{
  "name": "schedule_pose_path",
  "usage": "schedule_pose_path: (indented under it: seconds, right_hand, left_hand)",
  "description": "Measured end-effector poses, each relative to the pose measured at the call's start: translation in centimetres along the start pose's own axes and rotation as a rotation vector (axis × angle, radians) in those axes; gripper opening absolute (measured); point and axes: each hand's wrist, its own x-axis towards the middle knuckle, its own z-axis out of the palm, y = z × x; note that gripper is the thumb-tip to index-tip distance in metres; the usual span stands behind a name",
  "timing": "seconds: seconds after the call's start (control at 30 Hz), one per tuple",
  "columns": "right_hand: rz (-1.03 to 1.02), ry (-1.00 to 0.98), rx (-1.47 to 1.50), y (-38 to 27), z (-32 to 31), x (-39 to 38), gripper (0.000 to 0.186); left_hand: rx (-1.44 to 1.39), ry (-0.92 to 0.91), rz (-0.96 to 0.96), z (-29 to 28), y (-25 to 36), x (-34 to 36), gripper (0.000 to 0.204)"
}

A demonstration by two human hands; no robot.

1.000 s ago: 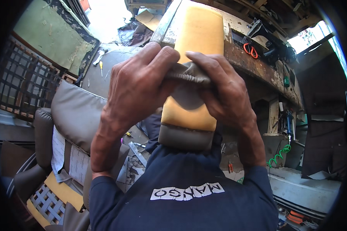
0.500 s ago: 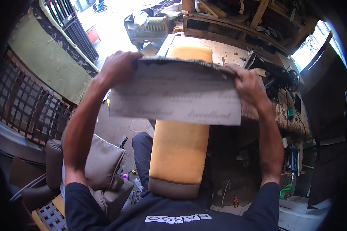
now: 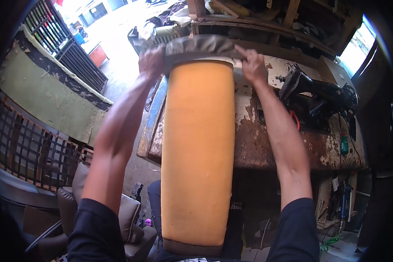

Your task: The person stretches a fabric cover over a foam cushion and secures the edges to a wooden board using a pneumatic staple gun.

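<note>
A long yellow foam block [image 3: 198, 144] stretches from my lap out over the worktable, with a dark brown band [image 3: 192, 248] at its near end. At its far end a grey-brown fabric cover [image 3: 201, 46], gathered and blurred by motion, is stretched crosswise. My left hand [image 3: 153, 61] is closed around the cover's left end. On the other side, my right hand [image 3: 252, 65] pinches its right end. Both arms reach far forward. Whether the cover has slipped over the foam's far edge or only sits against it, I cannot tell.
A black sewing machine [image 3: 318, 94] stands on the worn worktable [image 3: 257, 150] to the right, near a small green bottle [image 3: 344, 145]. Grey cushions [image 3: 129, 216] lie at lower left. Wooden frames [image 3: 249, 22] stand behind the table, a webbed frame [image 3: 30, 135] at left.
Both hands have moved away from me, carrying the cover to the foam's far end. The cover's pale printed underside no longer shows, and most of the foam is now exposed.
</note>
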Motion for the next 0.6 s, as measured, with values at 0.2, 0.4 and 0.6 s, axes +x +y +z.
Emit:
schedule_pose_path:
  seconds: [0.2, 0.4, 0.6]
  right_hand:
    - [0.137, -0.098, 0.093, -2.4, -0.5, -8.9, 0.049]
    - [0.395, -0.064, 0.078, -3.1, -0.8, -6.5, 0.044]
    - [0.052, 0.119, -0.011, -3.0, 1.3, -4.7, 0.045]
  left_hand:
    - [-0.212, -0.250, -0.204, -0.4, 0.1, -8.1, 0.049]
    - [-0.358, -0.232, -0.367, -2.2, -0.4, -5.7, 0.048]
    - [-0.441, -0.353, -0.262, -1.0, -0.2, -2.7, 0.047]
